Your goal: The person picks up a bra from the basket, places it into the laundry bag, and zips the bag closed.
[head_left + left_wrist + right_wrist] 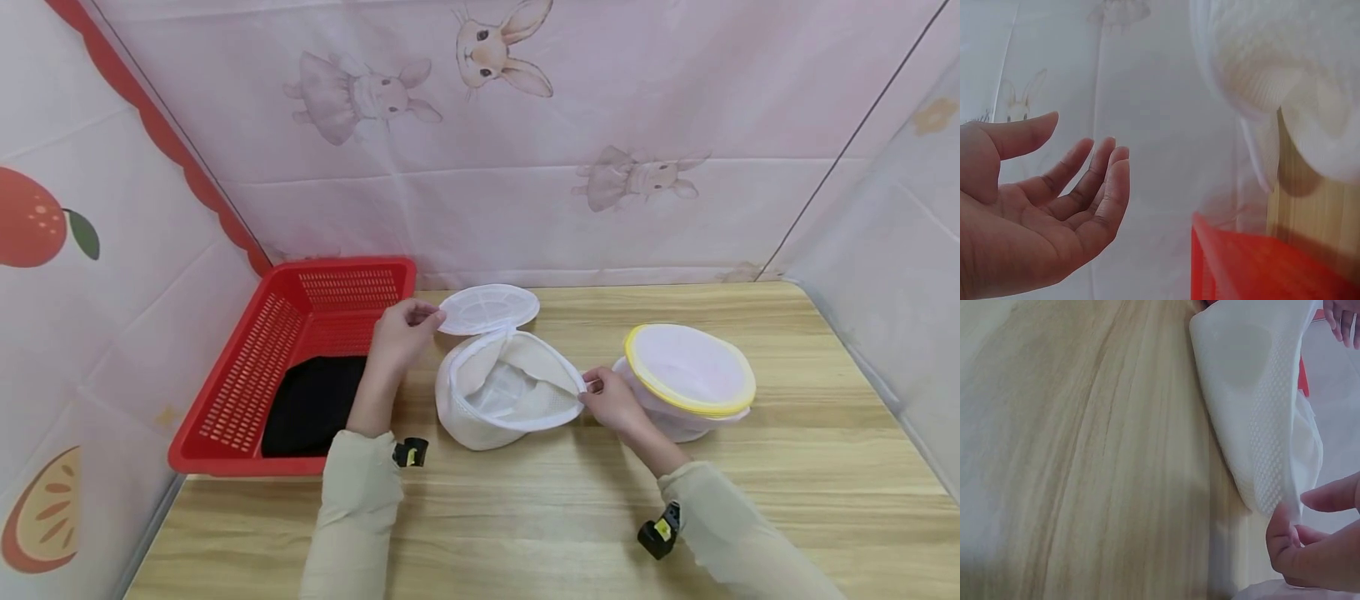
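A white mesh laundry bag (474, 427) stands on the table with its round lid (491, 308) folded back, away from the person. Pale fabric flaps (540, 362) show inside its mouth. My right hand (617, 402) pinches the bag's rim at the right side; in the right wrist view, thumb and index finger meet at the edge of the textured white wall (1241, 425). At the lid's left edge is my left hand (403, 332). The left wrist view shows this hand (1054, 212) with relaxed fingers, apart from the white bag (1297, 75) and holding nothing.
A red perforated basket (232, 392) stands left of the bag, with a folded black cloth (315, 404) in it. On the right, beside my right hand, sits another mesh bag with a yellow rim (690, 367). A printed curtain (525, 225) hangs behind the wooden table (510, 517).
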`<state>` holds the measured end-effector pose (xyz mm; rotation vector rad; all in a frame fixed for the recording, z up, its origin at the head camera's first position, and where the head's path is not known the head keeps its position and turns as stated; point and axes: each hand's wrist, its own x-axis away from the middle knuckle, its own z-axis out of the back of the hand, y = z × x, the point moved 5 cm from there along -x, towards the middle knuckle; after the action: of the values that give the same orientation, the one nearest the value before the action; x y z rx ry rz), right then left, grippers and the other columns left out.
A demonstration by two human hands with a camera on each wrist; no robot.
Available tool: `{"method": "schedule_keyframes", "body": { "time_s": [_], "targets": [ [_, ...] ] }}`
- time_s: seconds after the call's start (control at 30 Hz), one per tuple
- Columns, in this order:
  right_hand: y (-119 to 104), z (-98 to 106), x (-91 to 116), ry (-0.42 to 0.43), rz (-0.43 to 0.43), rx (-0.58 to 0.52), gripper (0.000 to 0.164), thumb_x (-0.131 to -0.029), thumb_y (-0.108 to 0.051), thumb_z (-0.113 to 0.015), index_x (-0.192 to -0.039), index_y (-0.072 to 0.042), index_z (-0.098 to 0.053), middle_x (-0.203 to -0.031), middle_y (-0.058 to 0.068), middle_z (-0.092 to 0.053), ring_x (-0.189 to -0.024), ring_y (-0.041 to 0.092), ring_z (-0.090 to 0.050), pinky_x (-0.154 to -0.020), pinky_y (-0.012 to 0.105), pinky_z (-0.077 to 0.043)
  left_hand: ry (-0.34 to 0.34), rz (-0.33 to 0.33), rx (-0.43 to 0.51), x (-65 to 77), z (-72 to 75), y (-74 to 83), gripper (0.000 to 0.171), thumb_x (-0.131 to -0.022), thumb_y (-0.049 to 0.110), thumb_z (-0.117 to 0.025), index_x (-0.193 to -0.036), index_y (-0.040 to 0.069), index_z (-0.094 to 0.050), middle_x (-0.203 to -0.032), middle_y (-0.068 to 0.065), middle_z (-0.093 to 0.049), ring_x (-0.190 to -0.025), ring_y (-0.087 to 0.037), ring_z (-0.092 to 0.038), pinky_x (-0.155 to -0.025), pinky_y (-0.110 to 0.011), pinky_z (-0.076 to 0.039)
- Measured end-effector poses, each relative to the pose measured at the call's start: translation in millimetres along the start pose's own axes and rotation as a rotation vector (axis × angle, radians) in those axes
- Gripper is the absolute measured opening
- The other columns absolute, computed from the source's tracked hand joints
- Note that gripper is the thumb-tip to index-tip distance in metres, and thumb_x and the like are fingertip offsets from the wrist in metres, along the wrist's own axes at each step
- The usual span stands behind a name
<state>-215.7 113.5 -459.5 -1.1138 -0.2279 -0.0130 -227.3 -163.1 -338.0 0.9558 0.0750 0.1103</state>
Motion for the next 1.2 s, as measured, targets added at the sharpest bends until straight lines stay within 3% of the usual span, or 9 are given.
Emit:
{"method": "schedule_keyframes", "body": {
  "time_s": [0.17,0.4,0.63,0.77,0.97,1.03,1.1,1.2],
  "targets": [
    [2.1,-1.8,-0.5,0.01,-0.004,-0.047,0.026,-0.081,0.012,-0.05,-0.107,0.014,-0.049,-0.079,0.01,-0.046,-0.069,0.015,-0.048,-0.065,0.037,-0.053,0.02,0.054,-0.007,-4.7,17.7,-7.0,0.03,-0.09,0.024,-0.057,-0.109,0.002,-0.06,-0.102,-0.016,-0.061,-0.09,-0.026,-0.055,-0.075,-0.035,-0.048],
    [1.0,-0.6,-0.2,0.035,-0.001,-0.06,0.026,-0.08,0.015,-0.048,-0.105,0.014,-0.051,-0.078,0.01,-0.046,-0.066,0.013,-0.048,-0.06,0.033,-0.052,0.061,0.16,-0.001,-8.0,49.3,-25.9,0.035,-0.092,0.028,-0.054,-0.116,0.003,-0.055,-0.107,-0.015,-0.057,-0.092,-0.027,-0.056,-0.076,-0.037,-0.049],
    [-1.8,-0.2,1.6,0.047,-0.001,-0.08,0.025,-0.08,0.016,-0.048,-0.105,0.013,-0.051,-0.078,0.009,-0.046,-0.067,0.013,-0.048,-0.061,0.035,-0.053,0.111,0.235,0.02,-7.8,78.2,-56.0,0.043,-0.093,0.031,-0.051,-0.121,-0.001,-0.052,-0.114,-0.02,-0.054,-0.095,-0.026,-0.054,-0.077,-0.034,-0.046],
    [-3.0,-0.8,2.7,0.042,0.0,-0.078,0.025,-0.081,0.015,-0.048,-0.105,0.013,-0.051,-0.079,0.009,-0.046,-0.068,0.014,-0.048,-0.061,0.035,-0.053,0.123,0.31,0.003,-9.8,95.8,-77.2,0.045,-0.093,0.032,-0.049,-0.123,-0.003,-0.049,-0.115,-0.02,-0.051,-0.096,-0.027,-0.051,-0.077,-0.032,-0.045],
    [-3.2,0.4,3.9,0.034,-0.003,-0.076,0.024,-0.081,0.015,-0.048,-0.105,0.013,-0.051,-0.079,0.008,-0.045,-0.068,0.014,-0.049,-0.061,0.034,-0.053,0.121,0.417,-0.062,-8.8,116.0,-104.4,0.05,-0.092,0.033,-0.048,-0.123,-0.006,-0.048,-0.121,-0.021,-0.046,-0.102,-0.031,-0.044,-0.084,-0.042,-0.042],
    [-3.5,1.2,3.9,0.033,-0.009,-0.076,0.024,-0.081,0.014,-0.049,-0.105,0.013,-0.051,-0.079,0.008,-0.045,-0.068,0.014,-0.049,-0.061,0.034,-0.053,0.109,0.441,-0.077,-9.0,119.9,-112.9,0.05,-0.092,0.033,-0.049,-0.122,-0.007,-0.049,-0.121,-0.022,-0.045,-0.1,-0.031,-0.043,-0.08,-0.04,-0.042],
    [-4.3,1.9,3.8,0.033,-0.01,-0.073,0.024,-0.082,0.014,-0.049,-0.106,0.013,-0.052,-0.079,0.009,-0.046,-0.069,0.013,-0.049,-0.061,0.033,-0.053,0.087,0.473,-0.076,-10.2,124.4,-121.9,0.042,-0.092,0.032,-0.049,-0.104,-0.007,-0.055,-0.099,-0.019,-0.052,-0.086,-0.027,-0.046,-0.07,-0.037,-0.043],
    [-5.8,2.0,3.7,0.031,-0.005,-0.065,0.023,-0.083,0.013,-0.049,-0.106,0.012,-0.052,-0.08,0.009,-0.046,-0.069,0.013,-0.049,-0.062,0.033,-0.053,0.056,0.518,-0.06,-11.2,129.3,-134.6,0.04,-0.091,0.032,-0.051,-0.104,-0.006,-0.051,-0.089,-0.012,-0.047,-0.079,-0.024,-0.042,-0.063,-0.031,-0.037]
  ]
}}
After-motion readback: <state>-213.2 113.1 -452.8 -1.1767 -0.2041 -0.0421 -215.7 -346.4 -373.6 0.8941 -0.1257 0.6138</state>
